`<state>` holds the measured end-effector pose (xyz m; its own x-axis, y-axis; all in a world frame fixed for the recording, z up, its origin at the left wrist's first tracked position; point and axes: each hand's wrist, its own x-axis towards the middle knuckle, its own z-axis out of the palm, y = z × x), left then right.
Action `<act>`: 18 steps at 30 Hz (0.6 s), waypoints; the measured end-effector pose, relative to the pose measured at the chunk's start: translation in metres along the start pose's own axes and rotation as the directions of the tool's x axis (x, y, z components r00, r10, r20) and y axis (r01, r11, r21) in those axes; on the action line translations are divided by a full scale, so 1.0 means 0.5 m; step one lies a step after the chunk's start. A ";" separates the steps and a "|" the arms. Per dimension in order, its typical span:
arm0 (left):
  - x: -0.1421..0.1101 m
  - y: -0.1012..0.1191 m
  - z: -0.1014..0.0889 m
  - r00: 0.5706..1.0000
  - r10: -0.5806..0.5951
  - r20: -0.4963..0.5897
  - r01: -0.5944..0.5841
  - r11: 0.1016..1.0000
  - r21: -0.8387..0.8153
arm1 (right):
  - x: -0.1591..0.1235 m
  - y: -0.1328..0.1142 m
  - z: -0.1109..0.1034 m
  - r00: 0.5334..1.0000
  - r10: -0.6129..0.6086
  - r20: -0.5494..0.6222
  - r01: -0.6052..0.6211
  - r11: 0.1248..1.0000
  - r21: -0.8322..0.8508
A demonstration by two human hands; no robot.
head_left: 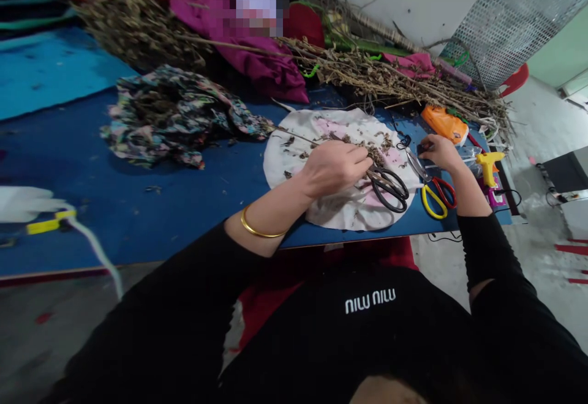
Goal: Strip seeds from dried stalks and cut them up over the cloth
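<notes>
- Curling over dried bits: left hand, above white cloth; grip hidden, can't tell.
- Right hand: fingers bunched at small dark item, past white cloth's edge; hold unclear.
- Dried bits: scattered on white cloth, on blue counter.
- Black scissors: just beside left hand.
- Yellow-red scissors: near right hand.
- Floral cloth: left of white cloth.
</notes>
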<state>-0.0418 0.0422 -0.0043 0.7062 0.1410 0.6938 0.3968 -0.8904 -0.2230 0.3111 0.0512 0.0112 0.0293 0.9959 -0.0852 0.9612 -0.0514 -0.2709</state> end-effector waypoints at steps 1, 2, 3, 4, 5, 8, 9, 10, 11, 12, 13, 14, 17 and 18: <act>-0.001 0.000 0.001 1.000 -0.019 0.013 0.019 0.999 -0.032 | 0.000 -0.004 0.004 1.000 -0.014 -0.009 0.014 1.000 0.021; -0.002 0.001 0.002 0.999 -0.040 0.025 0.041 0.997 -0.062 | 0.000 -0.007 0.006 1.000 -0.026 -0.016 0.027 0.999 0.037; -0.002 0.002 0.004 0.998 -0.058 0.034 0.060 0.995 -0.085 | 0.001 -0.009 0.007 0.999 -0.038 -0.022 0.039 0.998 0.053; -0.003 0.003 0.005 0.997 -0.068 0.040 0.072 0.993 -0.094 | 0.003 -0.010 0.007 0.999 -0.049 -0.023 0.050 0.996 0.067; -0.003 0.003 0.006 0.996 -0.070 0.046 0.074 0.993 -0.087 | 0.004 -0.012 0.007 0.998 -0.060 -0.020 0.061 0.995 0.080; -0.003 0.003 0.006 0.998 -0.043 0.050 0.044 0.999 -0.020 | 0.004 -0.019 0.006 0.995 -0.100 0.007 0.099 0.991 0.090; -0.003 0.003 0.005 0.999 -0.032 0.042 0.032 0.999 0.000 | 0.002 -0.022 0.006 0.994 -0.112 0.010 0.111 0.991 0.074; -0.003 0.002 0.004 0.999 -0.024 0.034 0.024 1.000 0.013 | -0.001 -0.025 0.006 0.993 -0.122 0.012 0.121 0.991 0.051; -0.003 0.001 0.003 0.999 -0.019 0.029 0.018 1.000 0.021 | -0.005 -0.028 0.006 0.992 -0.129 0.012 0.129 0.991 0.024; -0.003 0.000 0.002 0.999 -0.017 0.031 0.016 1.000 0.023 | -0.010 -0.031 0.005 0.991 -0.134 0.011 0.134 0.991 0.000; -0.003 -0.001 0.001 0.999 -0.017 0.036 0.017 1.000 0.017 | -0.014 -0.033 0.004 0.991 -0.135 0.010 0.135 0.991 -0.018; -0.002 -0.001 0.001 0.999 -0.019 0.043 0.019 1.000 0.003 | -0.018 -0.036 0.001 0.991 -0.133 0.006 0.133 0.991 -0.027; -0.002 -0.001 0.001 0.998 -0.016 0.053 0.017 1.000 -0.021 | -0.022 -0.053 -0.009 0.991 -0.105 -0.079 0.109 0.993 0.052; -0.001 0.000 0.001 0.999 -0.010 0.050 0.010 1.000 -0.009 | -0.022 -0.065 -0.012 0.986 -0.093 -0.137 0.109 0.987 0.115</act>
<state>-0.0420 0.0422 -0.0051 0.7311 0.1711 0.6605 0.3987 -0.8927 -0.2101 0.2813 0.0422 0.0267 -0.0228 0.9971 0.0723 0.9209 0.0491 -0.3868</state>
